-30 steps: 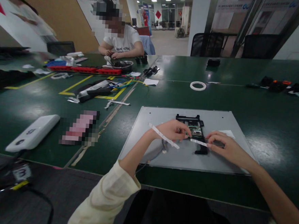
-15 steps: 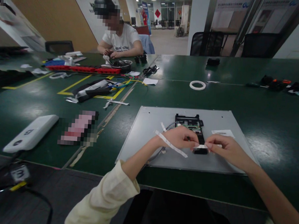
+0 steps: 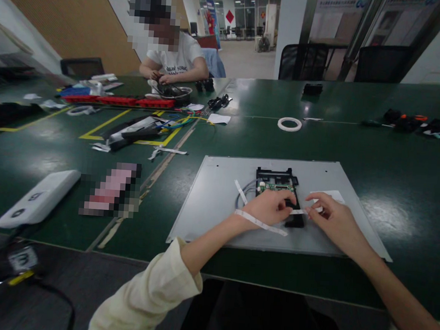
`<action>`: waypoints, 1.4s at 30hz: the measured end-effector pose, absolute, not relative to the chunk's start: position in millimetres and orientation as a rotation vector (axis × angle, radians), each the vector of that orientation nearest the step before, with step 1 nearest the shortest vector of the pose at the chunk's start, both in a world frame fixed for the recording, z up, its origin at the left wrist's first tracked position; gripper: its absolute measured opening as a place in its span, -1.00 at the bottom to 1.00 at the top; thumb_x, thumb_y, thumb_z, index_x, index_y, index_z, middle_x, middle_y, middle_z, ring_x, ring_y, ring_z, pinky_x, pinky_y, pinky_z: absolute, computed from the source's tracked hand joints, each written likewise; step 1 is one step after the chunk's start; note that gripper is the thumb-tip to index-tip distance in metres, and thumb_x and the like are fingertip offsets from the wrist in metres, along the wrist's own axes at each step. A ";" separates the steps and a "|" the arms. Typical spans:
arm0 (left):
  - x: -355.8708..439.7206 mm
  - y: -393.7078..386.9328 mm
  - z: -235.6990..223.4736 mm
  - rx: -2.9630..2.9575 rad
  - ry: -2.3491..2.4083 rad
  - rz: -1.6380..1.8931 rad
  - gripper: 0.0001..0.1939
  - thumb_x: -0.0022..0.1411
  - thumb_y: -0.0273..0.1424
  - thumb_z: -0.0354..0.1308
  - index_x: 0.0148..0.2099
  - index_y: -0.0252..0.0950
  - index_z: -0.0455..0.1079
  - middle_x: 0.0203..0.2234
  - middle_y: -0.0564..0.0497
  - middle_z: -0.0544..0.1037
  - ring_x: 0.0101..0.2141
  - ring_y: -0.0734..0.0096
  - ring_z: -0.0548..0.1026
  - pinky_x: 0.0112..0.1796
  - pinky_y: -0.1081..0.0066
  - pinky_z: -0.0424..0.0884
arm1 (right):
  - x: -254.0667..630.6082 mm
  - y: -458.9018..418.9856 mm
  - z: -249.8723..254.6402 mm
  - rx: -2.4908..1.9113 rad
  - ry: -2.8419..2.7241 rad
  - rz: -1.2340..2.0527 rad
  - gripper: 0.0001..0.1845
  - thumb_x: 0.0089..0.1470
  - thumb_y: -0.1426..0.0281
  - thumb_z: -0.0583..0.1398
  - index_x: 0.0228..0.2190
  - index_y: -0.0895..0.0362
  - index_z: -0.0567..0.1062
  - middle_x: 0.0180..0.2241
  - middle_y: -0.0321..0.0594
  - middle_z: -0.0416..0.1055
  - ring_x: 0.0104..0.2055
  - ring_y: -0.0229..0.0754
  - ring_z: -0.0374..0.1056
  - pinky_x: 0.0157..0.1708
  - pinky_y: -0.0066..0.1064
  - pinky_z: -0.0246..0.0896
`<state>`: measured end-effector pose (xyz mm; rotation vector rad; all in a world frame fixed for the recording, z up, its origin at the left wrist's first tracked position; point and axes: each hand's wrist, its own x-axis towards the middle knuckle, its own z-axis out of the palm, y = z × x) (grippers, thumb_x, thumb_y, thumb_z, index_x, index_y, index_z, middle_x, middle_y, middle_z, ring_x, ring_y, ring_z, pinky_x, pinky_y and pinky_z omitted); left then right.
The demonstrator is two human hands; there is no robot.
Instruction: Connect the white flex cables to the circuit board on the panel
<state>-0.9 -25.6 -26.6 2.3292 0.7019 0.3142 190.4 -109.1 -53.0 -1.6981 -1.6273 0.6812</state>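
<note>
A grey metal panel point(image 3: 217, 205) lies flat on the green table before me. On it sits a black bracket with a small green circuit board point(image 3: 279, 185). My left hand point(image 3: 268, 208) rests curled against the black part, a white tape strip point(image 3: 261, 223) stuck across its wrist. My right hand point(image 3: 329, 219) pinches the end of a short white tape strip point(image 3: 298, 211) that lies over the black part between both hands. Another tape strip point(image 3: 241, 191) and grey wires point(image 3: 245, 192) lie on the panel left of the board.
A white tape roll point(image 3: 289, 123) lies farther back. At the left are a white device point(image 3: 38, 203), a blurred pink item point(image 3: 111, 189) and black-and-white parts point(image 3: 135, 131). A person point(image 3: 175, 56) works at the far side. Tools point(image 3: 407, 121) sit at the far right.
Both hands have drawn slightly toward me over the black part. The short strip that was stretched between them a second ago now lies against the black part, my right hand pinching its end.
</note>
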 end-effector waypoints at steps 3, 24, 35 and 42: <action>-0.5 -26.9 -26.9 2.394 0.719 0.294 -0.78 0.14 -0.49 0.01 -0.12 -0.31 0.30 -0.59 0.11 0.41 -0.53 0.50 0.39 -0.44 0.51 0.24 | 187.4 -108.8 -55.4 -1.762 -1.716 0.589 -0.75 0.09 0.30 0.11 -0.15 0.04 0.33 -0.46 -0.37 0.42 -0.47 -0.25 0.33 -0.43 -0.43 0.12; 0.3 -33.7 -25.9 2.915 0.785 0.092 -0.79 0.22 -0.35 -0.05 -0.13 -0.29 0.29 -0.56 0.01 0.44 -0.49 0.32 0.47 -0.51 0.45 0.23 | 183.1 -113.0 -60.4 -2.107 -1.960 -0.073 -0.75 0.09 0.27 0.09 -0.18 0.08 0.31 -0.40 -0.25 0.40 -0.38 -0.15 0.35 -0.47 -0.39 0.02; -4.2 -30.7 -18.4 2.905 0.798 -0.030 -0.74 0.14 -0.44 -0.02 -0.07 -0.29 0.23 -0.53 -0.01 0.45 -0.49 0.30 0.45 -0.49 0.42 0.22 | 193.9 -113.7 -58.3 -2.175 -1.933 -0.141 -0.82 0.06 0.36 0.08 -0.24 0.08 0.34 -0.47 -0.29 0.36 -0.40 -0.15 0.33 -0.49 -0.39 -0.04; -4.1 -28.7 -18.4 2.741 0.711 0.138 -0.76 0.04 -0.53 -0.02 -0.18 -0.29 0.24 -0.58 0.08 0.37 -0.53 0.42 0.38 -0.51 0.47 0.16 | 188.1 -115.1 -52.4 -1.769 -1.870 0.000 -0.87 0.06 0.43 0.08 -0.31 0.12 0.39 -0.44 -0.29 0.36 -0.41 -0.24 0.27 -0.39 -0.41 0.09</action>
